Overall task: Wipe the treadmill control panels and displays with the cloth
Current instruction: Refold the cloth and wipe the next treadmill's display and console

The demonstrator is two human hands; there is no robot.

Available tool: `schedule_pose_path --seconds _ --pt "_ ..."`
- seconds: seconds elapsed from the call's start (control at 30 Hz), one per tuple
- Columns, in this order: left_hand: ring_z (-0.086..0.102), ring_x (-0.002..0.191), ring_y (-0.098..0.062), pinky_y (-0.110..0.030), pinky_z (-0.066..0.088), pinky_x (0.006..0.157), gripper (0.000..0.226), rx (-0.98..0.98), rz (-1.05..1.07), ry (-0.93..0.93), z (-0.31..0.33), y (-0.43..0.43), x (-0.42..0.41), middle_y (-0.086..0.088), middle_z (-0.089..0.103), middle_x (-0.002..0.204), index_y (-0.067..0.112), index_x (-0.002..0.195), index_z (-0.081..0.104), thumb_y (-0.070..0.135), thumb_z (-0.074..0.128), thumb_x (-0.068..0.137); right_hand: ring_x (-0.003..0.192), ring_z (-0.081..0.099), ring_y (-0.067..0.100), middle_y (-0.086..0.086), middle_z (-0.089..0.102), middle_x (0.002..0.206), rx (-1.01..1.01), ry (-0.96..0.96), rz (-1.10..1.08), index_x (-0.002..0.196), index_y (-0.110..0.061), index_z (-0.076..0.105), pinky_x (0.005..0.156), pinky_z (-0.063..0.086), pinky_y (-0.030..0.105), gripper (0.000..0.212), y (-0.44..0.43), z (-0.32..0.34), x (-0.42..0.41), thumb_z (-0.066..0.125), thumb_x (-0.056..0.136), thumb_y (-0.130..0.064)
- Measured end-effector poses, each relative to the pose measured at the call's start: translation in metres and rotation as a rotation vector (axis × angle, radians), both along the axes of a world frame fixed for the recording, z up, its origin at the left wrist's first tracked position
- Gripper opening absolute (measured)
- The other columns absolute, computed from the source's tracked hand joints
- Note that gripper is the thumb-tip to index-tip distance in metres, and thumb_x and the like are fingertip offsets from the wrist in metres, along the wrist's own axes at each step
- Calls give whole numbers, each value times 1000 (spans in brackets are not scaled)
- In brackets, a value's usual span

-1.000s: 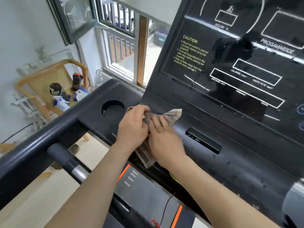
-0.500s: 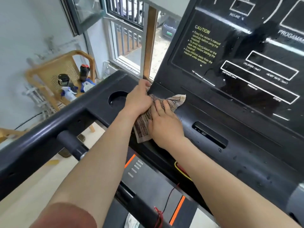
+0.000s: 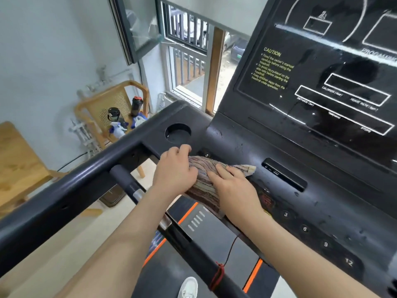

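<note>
R hand (image 3: 234,186) flat on cloth (image 3: 204,175); L hand (image 3: 175,171) curled at 9 o'clock edge (grip unclear). Could trip speed btns (image 3: 305,229) at 4 o'clock if pressed hard.

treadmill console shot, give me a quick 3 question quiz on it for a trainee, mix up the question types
1. True or false: the right hand lies with straight fingers on the cloth.
2. Multiple choice: the round cup holder is (A) beyond the left hand, toward the window; (B) under the cloth; (C) under the right hand.
3. Fill in: the yellow heading on the display reads ___.
Key: 1 true; 2 A; 3 CAUTION.
</note>
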State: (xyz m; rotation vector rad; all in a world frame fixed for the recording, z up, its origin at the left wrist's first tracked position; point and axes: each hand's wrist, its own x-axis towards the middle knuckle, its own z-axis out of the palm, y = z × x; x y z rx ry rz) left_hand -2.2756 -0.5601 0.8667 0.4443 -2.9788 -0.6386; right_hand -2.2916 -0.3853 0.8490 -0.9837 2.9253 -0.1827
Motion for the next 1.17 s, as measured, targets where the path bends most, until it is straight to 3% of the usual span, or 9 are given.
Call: schedule_pose_path --seconds 0.13,0.23,0.3,0.37,0.43,0.57,0.8,1.03,1.17 --pt "48 118 -12 -23 37 95 50 300 -107 234 27 23 -42 5 48 135 28 132 46 7 51 88 82 56 25 -7 68 89 -251 52 -202 90 -20 68 62 41 31 35 27 16 -5 63 72 9" --pt "49 109 -4 -18 36 92 49 452 -46 418 47 35 -54 10 53 123 31 124 55 0 50 87 86 59 31 5 69 93 -503 202 -291 93 -7 69 73 47 32 40 43 36 -12 60 66 21" --pt "52 106 -13 -26 39 85 41 316 67 357 49 27 -57 6 56 121 32 123 55 8 52 90 108 56 30 8 65 118 -506 228 -297 115 -6 65 94 46 39 49 44 43 -12 61 71 16" --pt "45 116 -28 -41 41 85 40 -147 97 94 37 16 -53 -4 51 130 32 125 53 16 57 88 131 43 28 7 50 141 -331 135 -295 133 -14 53 111 31 48 56 39 38 -8 60 79 0" --pt "41 119 -32 -46 40 87 37 -358 53 78 22 16 -48 -7 50 131 27 120 60 19 59 83 140 32 30 9 41 149 -188 57 -276 138 -16 48 117 21 47 52 27 22 -3 55 87 -19" --pt "52 114 -23 -37 43 93 39 -66 -222 197 -11 42 -53 -1 62 121 17 115 66 33 40 91 139 32 41 16 42 148 -152 23 -364 138 -11 49 113 28 51 55 7 0 -8 40 89 -35" --pt "7 148 -20 -43 11 118 57 -177 -295 35 -37 71 -41 -5 11 161 16 153 18 37 21 100 146 18 36 13 28 156 -59 -71 -329 149 -16 35 117 19 46 69 32 4 5 15 90 -45" --pt "12 148 -25 -45 13 117 75 -205 -578 24 -34 185 20 -11 16 160 12 152 21 51 12 88 133 45 30 14 54 138 -66 35 -484 130 -10 61 116 22 34 53 151 7 63 29 96 -35" --pt "7 148 -22 -41 6 117 74 -238 -785 -19 -27 252 54 -7 10 161 16 153 18 55 12 91 145 21 25 5 37 153 -161 4 -671 140 -20 49 117 11 28 66 218 5 107 12 94 -49"
